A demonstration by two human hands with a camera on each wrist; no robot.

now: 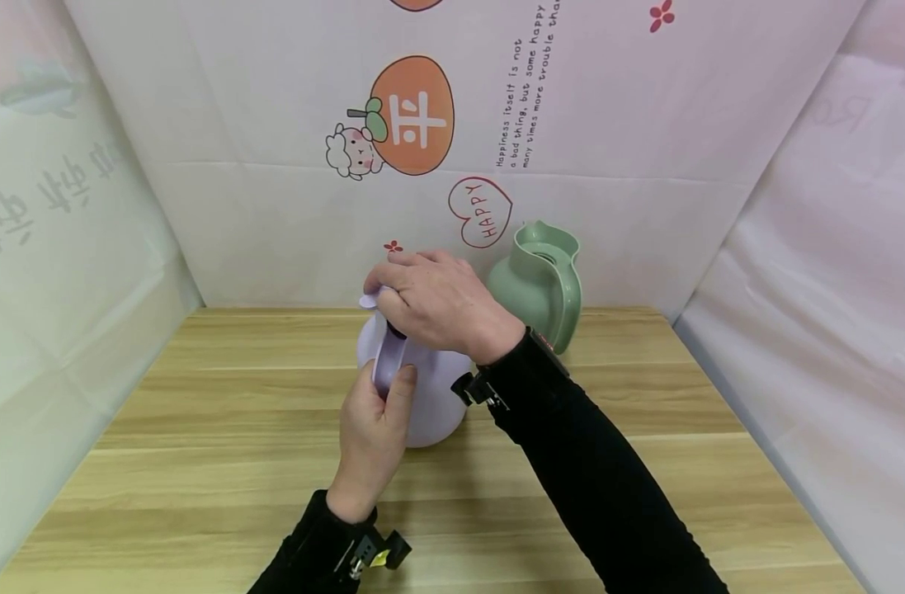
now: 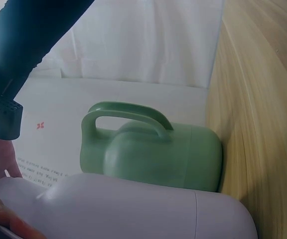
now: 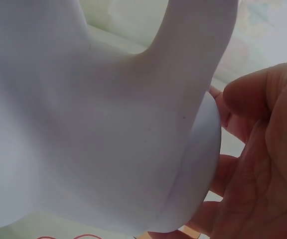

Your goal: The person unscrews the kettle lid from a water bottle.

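Note:
A lavender thermos jug point(image 1: 433, 406) stands upright on the wooden table, its body filling much of the right wrist view. My left hand point(image 1: 372, 433) grips the jug's handle point(image 1: 389, 367) from the near side, thumb along it. Over the top, my right hand point(image 1: 446, 304) holds the lid point(image 3: 203, 154), with fingers bent around its far rim in the right wrist view. The lid sits at the jug's mouth; whether it is loose cannot be told. Just behind and to the right is a green thermos jug point(image 1: 530, 289), touched by neither hand.
The wood-grain table point(image 1: 237, 429) runs up to a white printed backdrop point(image 1: 274, 214). White cloth walls point(image 1: 816, 247) rise on both sides. The green jug stands close to the lavender one, near the back edge, with its handle toward me.

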